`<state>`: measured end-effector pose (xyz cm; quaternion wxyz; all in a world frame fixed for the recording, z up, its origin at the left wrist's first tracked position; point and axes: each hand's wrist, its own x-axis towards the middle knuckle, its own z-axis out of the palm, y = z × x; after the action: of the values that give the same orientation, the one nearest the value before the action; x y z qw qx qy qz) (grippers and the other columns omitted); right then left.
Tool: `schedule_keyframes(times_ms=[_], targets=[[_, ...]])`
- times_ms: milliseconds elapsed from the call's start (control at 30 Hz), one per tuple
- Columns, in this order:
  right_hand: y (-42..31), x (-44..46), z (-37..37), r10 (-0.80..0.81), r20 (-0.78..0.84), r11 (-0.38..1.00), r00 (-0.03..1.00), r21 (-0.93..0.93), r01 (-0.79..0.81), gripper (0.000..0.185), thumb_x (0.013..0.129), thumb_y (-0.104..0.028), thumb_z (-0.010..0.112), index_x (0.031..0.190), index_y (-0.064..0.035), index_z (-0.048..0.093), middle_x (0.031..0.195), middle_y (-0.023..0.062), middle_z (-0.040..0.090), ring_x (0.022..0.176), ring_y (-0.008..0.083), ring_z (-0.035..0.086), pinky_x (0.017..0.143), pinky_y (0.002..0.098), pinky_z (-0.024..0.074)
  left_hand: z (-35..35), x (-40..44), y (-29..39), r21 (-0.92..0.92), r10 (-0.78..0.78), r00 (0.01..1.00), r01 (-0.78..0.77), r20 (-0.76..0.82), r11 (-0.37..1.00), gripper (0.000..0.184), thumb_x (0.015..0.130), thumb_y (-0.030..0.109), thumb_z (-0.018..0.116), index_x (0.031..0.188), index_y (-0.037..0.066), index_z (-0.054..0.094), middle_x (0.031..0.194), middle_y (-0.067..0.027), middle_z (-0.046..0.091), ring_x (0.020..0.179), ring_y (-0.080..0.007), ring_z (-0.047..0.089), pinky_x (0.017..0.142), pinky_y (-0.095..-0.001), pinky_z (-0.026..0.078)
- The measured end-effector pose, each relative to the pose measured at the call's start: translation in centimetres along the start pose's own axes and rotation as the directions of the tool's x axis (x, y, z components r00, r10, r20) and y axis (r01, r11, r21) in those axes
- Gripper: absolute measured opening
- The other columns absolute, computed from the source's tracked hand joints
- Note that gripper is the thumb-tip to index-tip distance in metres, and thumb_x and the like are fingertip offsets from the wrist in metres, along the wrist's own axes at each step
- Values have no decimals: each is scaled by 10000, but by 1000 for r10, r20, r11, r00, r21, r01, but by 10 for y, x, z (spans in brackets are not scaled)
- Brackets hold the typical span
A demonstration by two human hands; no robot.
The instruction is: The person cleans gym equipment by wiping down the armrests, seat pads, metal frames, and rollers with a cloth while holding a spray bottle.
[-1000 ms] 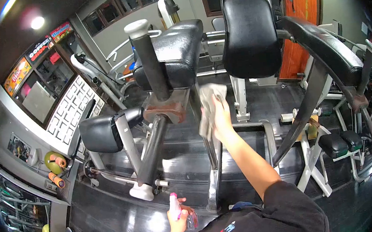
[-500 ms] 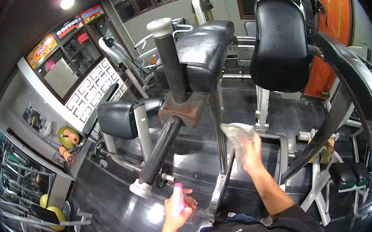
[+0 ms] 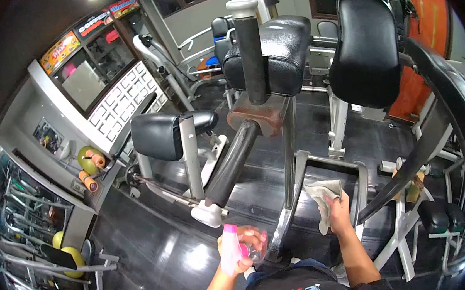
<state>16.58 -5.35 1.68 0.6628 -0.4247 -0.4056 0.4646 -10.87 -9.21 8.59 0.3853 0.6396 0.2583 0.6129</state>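
My left hand (image 3: 248,236) is closed around a spray bottle (image 3: 230,250) with a pink head and a see-through body, low in the middle of the view. Just above it is the white end cap (image 3: 208,213) of a padded black bar (image 3: 233,164) on a gym machine. To the right, my right hand (image 3: 340,215) grips a folded grey cloth (image 3: 324,193), which hangs partly down from the fingers. The cloth is in the air in front of the machine's metal floor frame (image 3: 330,163). Behind stands an upright black handle (image 3: 250,59) beside a padded cushion (image 3: 283,34).
A black backrest (image 3: 366,48) rises at the right, and a slanting padded arm (image 3: 450,85) comes close on that side. Another padded machine (image 3: 156,136) stands left of centre. Racks (image 3: 47,258) and exercise balls (image 3: 75,262) are at the far left. The floor (image 3: 159,252) is dark and shiny.
The view has shifted, so the machine appears higher and farther right. My right hand has lowered with the cloth, which now hangs more openly. My left hand keeps the bottle near the bar's end.
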Motion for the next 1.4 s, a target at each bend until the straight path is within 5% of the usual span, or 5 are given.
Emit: schedule_keyframes(times_ms=[267, 667, 933, 1133, 1400], targets=[[-70, 11, 39, -195, -300, 975, 934, 41, 217, 291, 957, -158, 538, 1234, -94, 476, 1075, 108, 608, 815, 225, 631, 632, 344, 526, -78, 18, 5, -461, -86, 971, 183, 223, 868, 678, 820, 566, 680, 1156, 11, 484, 710, -91, 596, 711, -267, 611, 751, -425, 486], [-94, -57, 105, -465, -490, 881, 737, -171, 441, 341, 934, -114, 555, 1259, -18, 517, 1127, 119, 626, 935, 219, 647, 686, 314, 552, -108, 90, -17, -417, -118, 924, 274, 363, 867, 490, 880, 408, 678, 1035, -38, 544, 700, -68, 611, 666, -153, 634, 673, -317, 532], [-177, -66, 134, -782, 8, 474, 623, -641, 603, 424, 892, -160, 598, 1283, -18, 516, 1194, 124, 600, 1071, 232, 609, 798, 344, 559, -118, 91, -20, -394, -11, 866, 238, 500, 888, 585, 848, 498, 677, 1005, -56, 572, 642, -71, 644, 645, -147, 664, 618, -281, 517], [-230, 42, 241, -466, 545, -166, 697, -828, 536, 325, 750, -124, 586, 1058, -48, 654, 1013, 122, 611, 973, 308, 620, 862, 373, 493, -150, 69, -21, -355, -75, 849, 298, 524, 886, 589, 845, 502, 677, 1044, -44, 579, 667, -68, 649, 663, -145, 667, 636, -274, 519], [-246, 88, 287, 211, 428, -493, 879, -729, 474, 187, 721, -186, 670, 850, -60, 721, 752, 152, 672, 758, 323, 670, 711, 417, 534, -220, -13, -49, -338, -332, 852, 477, 405, 811, 613, 837, 476, 704, 1095, -61, 559, 662, -72, 631, 674, -162, 658, 655, -301, 528]])
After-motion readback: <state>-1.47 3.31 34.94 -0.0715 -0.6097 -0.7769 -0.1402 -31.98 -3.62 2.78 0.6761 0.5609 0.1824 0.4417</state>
